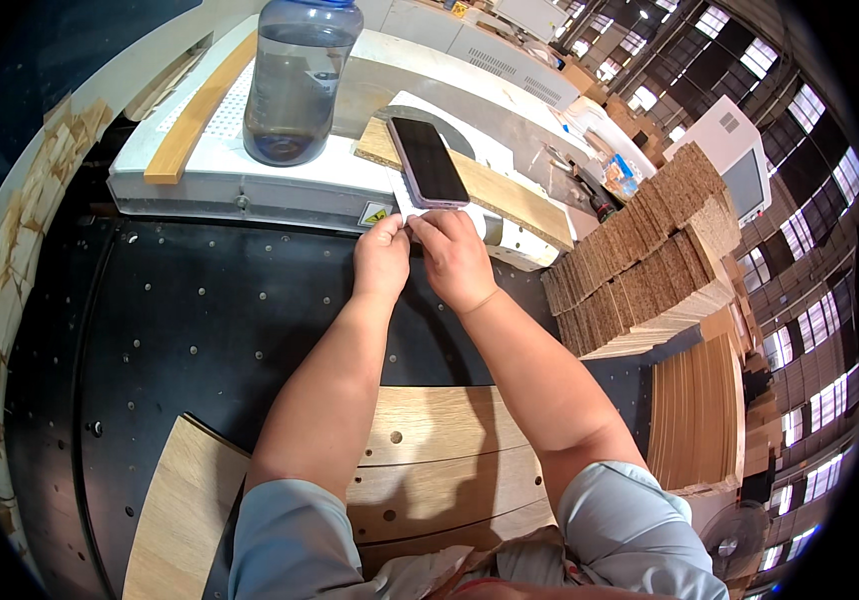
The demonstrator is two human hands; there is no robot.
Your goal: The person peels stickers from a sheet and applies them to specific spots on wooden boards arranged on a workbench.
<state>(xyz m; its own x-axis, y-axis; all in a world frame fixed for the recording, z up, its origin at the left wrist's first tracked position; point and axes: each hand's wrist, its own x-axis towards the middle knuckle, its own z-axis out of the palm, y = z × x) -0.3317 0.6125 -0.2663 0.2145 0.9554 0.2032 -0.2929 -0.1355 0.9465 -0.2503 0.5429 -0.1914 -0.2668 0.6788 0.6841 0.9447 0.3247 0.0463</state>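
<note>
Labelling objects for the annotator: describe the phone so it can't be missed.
On the white machine housing beyond the black table, a wooden strip lies slantwise right of the big water jug. The phone rests on its near end, just above both hands: the only dark, glossy slab there.

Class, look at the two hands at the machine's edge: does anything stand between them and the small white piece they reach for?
Nothing visible does. The left hand and right hand already pinch the small white piece directly; the phone lies just beyond it.
</note>
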